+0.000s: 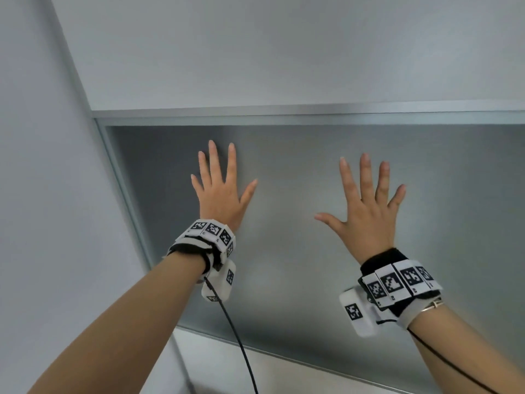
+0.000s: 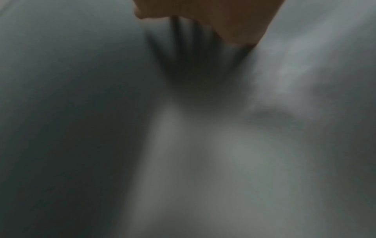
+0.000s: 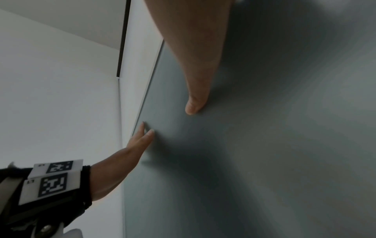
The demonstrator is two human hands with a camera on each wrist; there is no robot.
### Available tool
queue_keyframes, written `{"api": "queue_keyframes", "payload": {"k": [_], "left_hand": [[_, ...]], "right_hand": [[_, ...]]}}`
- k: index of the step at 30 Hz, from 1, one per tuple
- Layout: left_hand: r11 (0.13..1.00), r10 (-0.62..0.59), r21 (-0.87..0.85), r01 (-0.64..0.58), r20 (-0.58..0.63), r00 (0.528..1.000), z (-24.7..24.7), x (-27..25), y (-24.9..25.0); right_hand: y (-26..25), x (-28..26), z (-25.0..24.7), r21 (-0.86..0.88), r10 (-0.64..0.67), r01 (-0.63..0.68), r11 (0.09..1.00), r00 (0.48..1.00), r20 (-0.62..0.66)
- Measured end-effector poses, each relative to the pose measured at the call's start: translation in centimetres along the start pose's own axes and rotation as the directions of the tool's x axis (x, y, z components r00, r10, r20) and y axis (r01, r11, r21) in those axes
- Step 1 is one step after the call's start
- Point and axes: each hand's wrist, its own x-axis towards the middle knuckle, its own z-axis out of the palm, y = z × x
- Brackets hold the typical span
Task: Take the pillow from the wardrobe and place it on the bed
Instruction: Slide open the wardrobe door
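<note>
Seeing from my end:
pillow: hidden, can't spot it anywhere
wardrobe door (image 1: 312, 223): grey panel, whatever's behind it hidden
left hand (image 1: 220, 191): flat, fingers spread on the door
right hand (image 1: 366, 214): same, beside it
left wrist view: just blur

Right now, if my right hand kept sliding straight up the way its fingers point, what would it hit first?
The right hand lies open against the grey door panel, fingers pointing up. Going straight on, it would probably first meet the light frame strip along the panel's top edge. How far that strip stands out is unclear.
</note>
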Motion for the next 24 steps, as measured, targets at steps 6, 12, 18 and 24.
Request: {"api": "queue_keyframes", "payload": {"k": [6,12,18,24], "left_hand": [[0.999,0.027,-0.042,-0.029,-0.04,0.999,0.7,0.3,-0.2],[0.998,0.043,-0.031,-0.045,-0.048,0.998,0.9,-0.1,0.0],[0.997,0.046,-0.054,-0.049,-0.053,0.998,0.9,-0.4,1.0],[0.992,0.127,-0.019,-0.128,-0.033,0.991,0.5,-1.2,2.1]], "right_hand": [[0.1,0.0,-0.1,-0.06,0.011,-0.011,0.998,1.0,-0.001],[0.8,-0.3,-0.3,-0.113,0.007,-0.008,0.994,1.0,-0.011],[1.8,-0.3,-0.5,-0.141,-0.013,0.007,0.99,0.999,-0.041],[4.3,-0.7,-1.2,-0.187,-0.005,-0.004,0.982,0.999,-0.048]]}}
